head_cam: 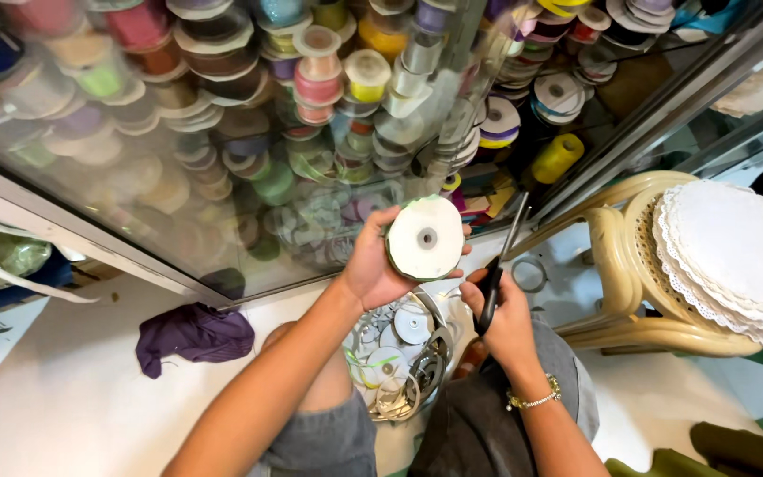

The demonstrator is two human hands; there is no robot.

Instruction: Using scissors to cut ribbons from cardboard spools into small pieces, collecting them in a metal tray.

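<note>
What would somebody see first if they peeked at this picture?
Probably the glass cabinet across the top, packed with ribbon spools in many colours. In the middle, the left hand holds up a white ribbon spool, and the right hand beside it grips black scissors. On the right, a stack of white lace doilies sits on a cream plastic chair.

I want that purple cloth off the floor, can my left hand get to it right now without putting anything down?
Probably not. The left hand is wrapped around a ribbon spool, so its fingers are taken. The purple cloth lies on the floor with nothing over it, so the way itself looks free.
</note>
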